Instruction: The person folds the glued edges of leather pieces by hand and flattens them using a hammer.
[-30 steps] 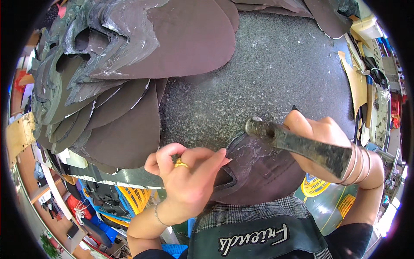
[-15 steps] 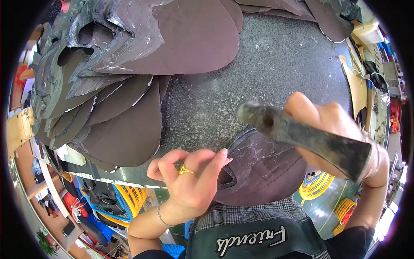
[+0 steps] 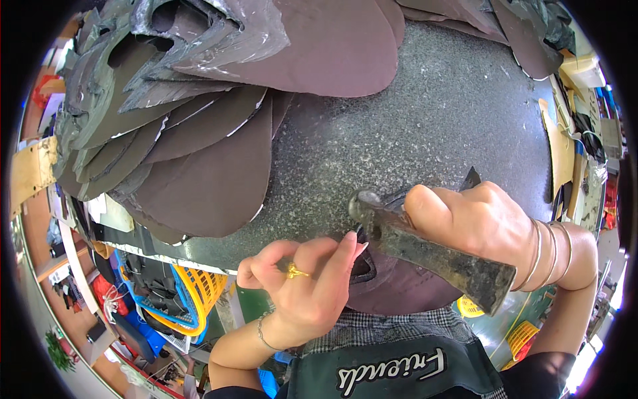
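Note:
My right hand [image 3: 475,223] is closed round a hammer, whose worn metal head [image 3: 442,263] hangs over a dark brown, leather-like piece [image 3: 402,292]. The round face of the head is close to my left fingertips. My left hand [image 3: 299,282], with a gold ring on it, pinches the edge of that piece beside a dark notched opening. The piece lies at the near edge of the grey speckled worktop [image 3: 425,133], against my apron. Hammer and right hand hide much of its upper part.
At the left, a big pile of similar brown pieces [image 3: 212,179] overlaps across the worktop. More pieces [image 3: 458,23] are stacked at the far right. Cardboard [image 3: 557,153] lies along the right edge. Below stand a blue and yellow basket [image 3: 199,299] and a yellow basket [image 3: 523,339].
My right hand has brought the hammer down and left, closer to the piece and my left fingertips. My left hand keeps its pinch. The whole view has shifted a little.

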Available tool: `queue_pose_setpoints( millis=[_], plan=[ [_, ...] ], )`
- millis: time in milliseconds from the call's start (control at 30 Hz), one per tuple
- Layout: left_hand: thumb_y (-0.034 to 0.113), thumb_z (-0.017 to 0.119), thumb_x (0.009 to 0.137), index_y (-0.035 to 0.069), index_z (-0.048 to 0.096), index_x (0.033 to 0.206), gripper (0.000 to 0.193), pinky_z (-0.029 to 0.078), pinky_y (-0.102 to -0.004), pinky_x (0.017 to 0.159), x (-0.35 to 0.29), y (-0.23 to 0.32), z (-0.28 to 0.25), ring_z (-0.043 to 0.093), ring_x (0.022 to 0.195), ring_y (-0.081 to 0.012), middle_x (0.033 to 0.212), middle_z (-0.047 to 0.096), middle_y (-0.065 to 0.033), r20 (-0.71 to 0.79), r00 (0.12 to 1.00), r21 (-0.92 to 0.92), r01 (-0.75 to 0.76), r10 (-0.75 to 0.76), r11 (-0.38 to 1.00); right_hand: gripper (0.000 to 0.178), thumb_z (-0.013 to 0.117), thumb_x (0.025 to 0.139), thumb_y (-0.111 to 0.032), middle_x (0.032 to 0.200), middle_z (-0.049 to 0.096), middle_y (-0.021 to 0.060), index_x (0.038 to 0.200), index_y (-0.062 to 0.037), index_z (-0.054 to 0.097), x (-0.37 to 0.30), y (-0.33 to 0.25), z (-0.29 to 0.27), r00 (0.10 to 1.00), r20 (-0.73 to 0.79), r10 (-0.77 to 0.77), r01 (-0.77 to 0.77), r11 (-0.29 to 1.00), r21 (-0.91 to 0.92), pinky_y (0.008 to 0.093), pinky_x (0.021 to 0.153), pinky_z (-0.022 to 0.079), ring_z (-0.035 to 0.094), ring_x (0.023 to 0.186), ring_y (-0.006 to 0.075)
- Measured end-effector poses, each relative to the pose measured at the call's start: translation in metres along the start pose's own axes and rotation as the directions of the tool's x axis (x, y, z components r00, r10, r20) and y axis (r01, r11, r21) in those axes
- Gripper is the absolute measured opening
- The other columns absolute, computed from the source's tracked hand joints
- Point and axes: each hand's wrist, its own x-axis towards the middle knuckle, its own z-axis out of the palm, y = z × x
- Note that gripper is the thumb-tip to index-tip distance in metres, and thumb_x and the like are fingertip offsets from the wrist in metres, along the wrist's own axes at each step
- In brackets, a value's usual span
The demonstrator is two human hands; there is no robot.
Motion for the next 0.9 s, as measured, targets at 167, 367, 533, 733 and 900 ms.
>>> queue_pose_setpoints(
  millis=[167,367,533,733,900],
  plan=[
    [0.025,0.080,0.068,0.021,0.074,0.091,0.024,0.021,-0.0423,0.077,-0.004,-0.002,-0.003,0.043,0.088,-0.0217,0.084,0.055,0.0106,0.005,1.000,0.008,0.001,-0.001,1.000,0.022,0.068,0.081,-0.016,0.059,0.048,0.0053,0.084,-0.0056,0.048,0.010,-0.005,-0.001,0.997,-0.002,-0.073,0.073,0.996,0.059,0.0347,0.036,0.044,0.055,0.043,0.0238],
    [0.023,0.083,0.070,0.015,0.075,0.097,0.029,0.020,-0.0422,0.079,-0.015,0.013,0.001,0.041,0.091,-0.0225,0.081,0.055,0.0099,-0.018,0.990,-0.038,0.142,-0.143,0.989,0.022,0.064,0.078,-0.017,0.056,0.048,0.0039,0.085,-0.0063,0.046,0.009,0.003,0.004,0.997,-0.037,-0.068,0.073,0.984,0.164,0.0320,0.034,0.044,0.055,0.040,0.0195],
    [0.016,0.083,0.069,0.014,0.075,0.097,0.029,0.021,-0.0412,0.079,-0.021,0.021,0.008,0.042,0.090,-0.0231,0.082,0.056,0.0090,-0.053,0.968,-0.212,0.230,-0.246,0.950,0.022,0.065,0.078,-0.018,0.057,0.048,0.0039,0.086,-0.0070,0.047,0.007,0.001,0.006,0.996,-0.033,-0.088,0.090,0.995,0.046,0.0314,0.034,0.043,0.054,0.039,0.0186],
    [0.012,0.083,0.068,0.013,0.075,0.098,0.031,0.022,-0.0372,0.080,-0.018,0.022,0.006,0.042,0.088,-0.0227,0.082,0.056,0.0079,-0.040,0.974,-0.184,0.211,-0.222,0.960,0.022,0.067,0.079,-0.016,0.058,0.048,0.0053,0.083,-0.0063,0.047,0.013,-0.004,-0.005,0.997,0.006,-0.073,0.072,0.994,0.086,0.0335,0.037,0.044,0.055,0.042,0.0216],
    [0.015,0.085,0.067,0.013,0.075,0.100,0.035,0.023,-0.0365,0.081,-0.023,0.022,0.011,0.041,0.090,-0.0227,0.082,0.056,0.0075,-0.089,0.934,-0.148,0.330,-0.345,0.932,0.022,0.065,0.079,-0.019,0.056,0.048,0.0040,0.086,-0.0079,0.047,0.010,-0.002,0.002,0.992,0.014,-0.122,0.122,0.990,-0.066,0.0310,0.034,0.044,0.054,0.039,0.0177]
  ],
)
